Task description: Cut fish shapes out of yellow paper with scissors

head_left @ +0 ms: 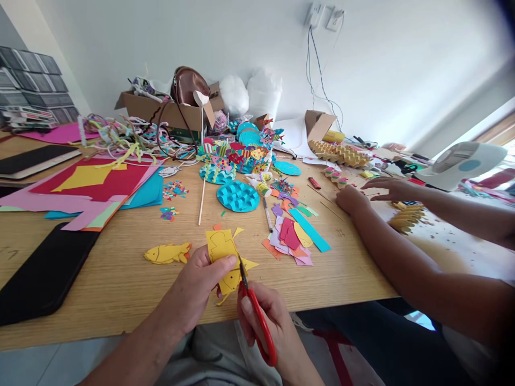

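Note:
My left hand (205, 279) pinches a piece of yellow paper (220, 245) with fish outlines drawn on it, thumb on top. Around the handles of red scissors (259, 321) my right hand (269, 305) is closed. The dark blades lie against the paper's right edge, close to my left thumb, and narrow offcuts stick out there. Left of my left hand, a yellow paper fish (167, 253) with an orange tail rests on the table. Colored paper scraps (287, 236) lie beyond my right hand, a blue strip (309, 230) among them.
A black phone-like slab (48, 273) and colored paper sheets (96, 187) lie left. Blue disks (238, 196) with paper fish stand mid-table, a white-tipped stick (201, 198) in front. At right, a co-worker's hands (354, 201) reach over the table near a sewing machine (462, 163).

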Motion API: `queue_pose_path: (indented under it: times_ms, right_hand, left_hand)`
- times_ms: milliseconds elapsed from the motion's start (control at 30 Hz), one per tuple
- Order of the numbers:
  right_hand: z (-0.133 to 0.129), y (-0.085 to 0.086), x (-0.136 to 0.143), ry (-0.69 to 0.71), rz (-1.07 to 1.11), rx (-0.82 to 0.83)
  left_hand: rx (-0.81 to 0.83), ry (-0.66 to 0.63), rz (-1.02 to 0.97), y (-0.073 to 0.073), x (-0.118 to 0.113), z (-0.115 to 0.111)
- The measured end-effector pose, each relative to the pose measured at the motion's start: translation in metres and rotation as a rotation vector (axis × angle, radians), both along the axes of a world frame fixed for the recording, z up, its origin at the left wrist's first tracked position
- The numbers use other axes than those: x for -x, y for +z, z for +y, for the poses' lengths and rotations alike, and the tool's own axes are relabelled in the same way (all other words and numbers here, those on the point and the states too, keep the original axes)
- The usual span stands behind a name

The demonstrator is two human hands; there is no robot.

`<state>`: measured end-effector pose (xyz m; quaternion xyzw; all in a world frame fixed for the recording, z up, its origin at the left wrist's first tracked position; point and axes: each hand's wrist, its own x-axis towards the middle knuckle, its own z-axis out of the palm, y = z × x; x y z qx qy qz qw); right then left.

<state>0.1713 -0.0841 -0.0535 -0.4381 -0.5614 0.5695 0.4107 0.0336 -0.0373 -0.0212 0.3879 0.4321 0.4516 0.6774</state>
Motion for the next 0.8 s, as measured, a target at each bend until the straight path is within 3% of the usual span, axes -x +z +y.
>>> queue_pose_path:
  times_ms: [800]
  right_hand:
    - [-0.0005,-0.0028,0.0032,-0.039,0.006,-0.016]
  left_hand:
    - [-0.002,0.008,-0.027,-0.0003,-0.001,-0.0016]
